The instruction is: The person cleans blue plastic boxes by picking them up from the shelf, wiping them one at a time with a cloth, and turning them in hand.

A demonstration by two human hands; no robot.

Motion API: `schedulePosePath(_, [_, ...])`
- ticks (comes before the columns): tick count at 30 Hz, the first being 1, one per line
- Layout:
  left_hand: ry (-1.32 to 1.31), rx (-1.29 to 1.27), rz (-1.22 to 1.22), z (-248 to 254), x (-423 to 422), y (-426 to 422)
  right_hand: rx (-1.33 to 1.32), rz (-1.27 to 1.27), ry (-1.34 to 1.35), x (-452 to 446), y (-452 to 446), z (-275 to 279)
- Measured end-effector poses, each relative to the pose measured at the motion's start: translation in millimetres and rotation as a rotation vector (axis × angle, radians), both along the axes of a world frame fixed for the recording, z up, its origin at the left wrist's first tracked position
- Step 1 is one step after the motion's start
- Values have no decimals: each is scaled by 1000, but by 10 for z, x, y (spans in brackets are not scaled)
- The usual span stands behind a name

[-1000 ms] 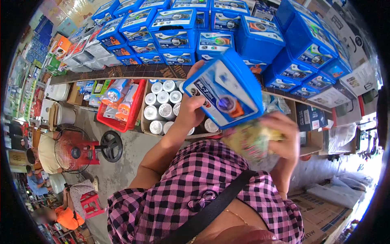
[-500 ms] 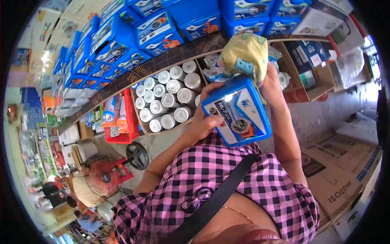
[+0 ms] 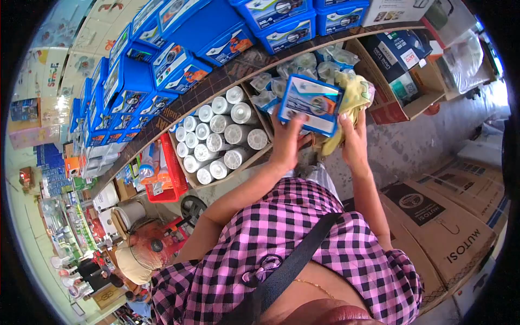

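My left hand (image 3: 286, 142) is closed on the near left side of a blue box (image 3: 309, 98), thumb on its printed front face. The box is held tilted in front of my body, over the shelf edge. In my right hand (image 3: 353, 142) a yellow cloth (image 3: 357, 93) is bunched, with its loose end hanging down. The cloth touches or lies very close to the right side of the box. Behind the box are several clear plastic-wrapped items (image 3: 303, 64), partly hidden by it.
Stacked blue boxes (image 3: 284, 30) line the upper shelf. A carton of white cylinders (image 3: 219, 123) and a red basket (image 3: 174, 176) stand to the left. An open carton (image 3: 403, 115) is at right, with large cardboard boxes (image 3: 433, 216) below. A red fan (image 3: 154, 244) stands lower left.
The blue box has moved away from my body, towards the shelf, and tilted the other way. The cloth has shifted from above the box to its right side.
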State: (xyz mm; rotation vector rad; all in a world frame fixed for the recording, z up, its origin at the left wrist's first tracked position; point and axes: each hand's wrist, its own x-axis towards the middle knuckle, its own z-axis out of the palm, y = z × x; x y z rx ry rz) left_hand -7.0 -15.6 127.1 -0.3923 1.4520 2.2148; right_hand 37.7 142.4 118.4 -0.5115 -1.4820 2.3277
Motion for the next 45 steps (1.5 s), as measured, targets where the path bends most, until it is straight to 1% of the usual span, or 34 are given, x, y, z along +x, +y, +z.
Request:
schedulePosePath(1, [85, -39, 4, 115, 99, 108, 61, 6, -65, -1, 75, 4])
schedulePosePath(2, [116, -8, -46, 90, 142, 123, -39, -10, -38, -6, 199, -94])
schedulePosePath(3, [114, -12, -60, 92, 178, 108, -94, 8, -58, 4, 338, -41])
schedulePosePath(5, [67, 159, -195, 108, 162, 13, -108, 41, -59, 62, 604, -64])
schedulePosePath(6, [172, 205, -266, 6, 63, -90, -63, -7, -106, 19, 604, -98])
schedulePosePath(7, [235, 215, -256, -60, 8, -111, -68, -17, -119, 12, 648, -77])
schedulePosePath(8, [106, 205, -276, -104, -35, -176, 28, 46, -100, 7, 675, -56])
schedulePosePath(9, [-25, 195, -292, 43, -109, -198, 123, 113, -84, 11, 679, -52])
schedulePosePath(10, [-49, 201, -381, 71, -156, -248, 101, 123, -47, 4, 657, -59])
schedulePosePath(11, [-61, 202, -381, -4, -158, -250, 100, 122, -59, -15, 627, -64])
schedulePosePath(13, [-37, 138, -537, -128, -123, -252, 188, 51, -17, -37, 563, -49])
schedulePosePath(14, [-74, 161, -492, -146, -86, -236, 240, 24, -18, -44, 526, 4])
schedulePosePath(15, [-74, 159, -495, -139, -51, -204, 239, 21, -18, -45, 504, -29])
schedulePosePath(17, [-52, 205, -297, -124, 24, -132, 309, -58, -11, -20, 464, -114])
schedulePosePath(18, [-74, 189, -225, -98, 64, -93, 325, -104, -15, -26, 429, -46])
schedulePosePath(19, [-77, 190, -230, -95, 80, -70, 326, -109, -18, 4, 415, -40])
schedulePosePath(21, [8, 110, -171, -99, 64, -23, 407, -115, -86, 39, 391, -26])
schedulePosePath(22, [197, 94, -173, -194, 60, 3, 486, -134, -106, 64, 369, 4])
schedulePosePath(25, [140, 40, -246, -149, 31, -15, 432, -126, -79, 132, 327, -32])
schedulePosePath(26, [107, 54, -231, -102, 45, 10, 626, -118, -106, 165, 342, -86])
schedulePosePath(27, [108, 54, -236, -147, 38, 7, 625, -124, -106, 173, 302, -78])
schedulePosePath(29, [98, 21, -145, -225, 31, 80, 1239, -150, 158, 228, 195, 41])
schedulePosePath(31, [87, 31, -134, -234, 73, 170, 1292, -44, 172, 311, 84, 110])
schedulePosePath(32, [125, -24, -210, -224, 108, 153, 1370, -49, 171, 287, 180, 140])
schedulePosePath(33, [163, -80, -283, -213, 128, 142, 1403, -114, 171, 219, 272, 149])
schedulePosePath(35, [190, -83, -325, -164, 136, 118, 1258, -200, 157, 61, 446, 67])
schedulePosePath(36, [161, -36, -314, -66, 148, 160, 1228, -227, 149, -3, 544, 120])
schedulePosePath(37, [135, 12, -307, 2, 160, 198, 1080, -258, 126, -90, 640, 136])
schedulePosePath(39, [134, 39, -294, 46, 242, 232, 203, -74, -9, -136, 839, 60])
schedulePosePath(40, [0, 186, -308, 106, 266, 239, 244, -77, 63, -108, 850, 36])
schedulePosePath(41, [-139, 331, -316, 131, 252, 223, 245, -83, 75, -117, 776, -21])
schedulePosePath(43, [-88, 293, -284, 152, 249, 310, -18, -154, 141, -21, 642, -45])
schedulePosePath(45, [-235, 413, -258, 98, 171, 383, 116, -206, 104, 102, 566, 26])
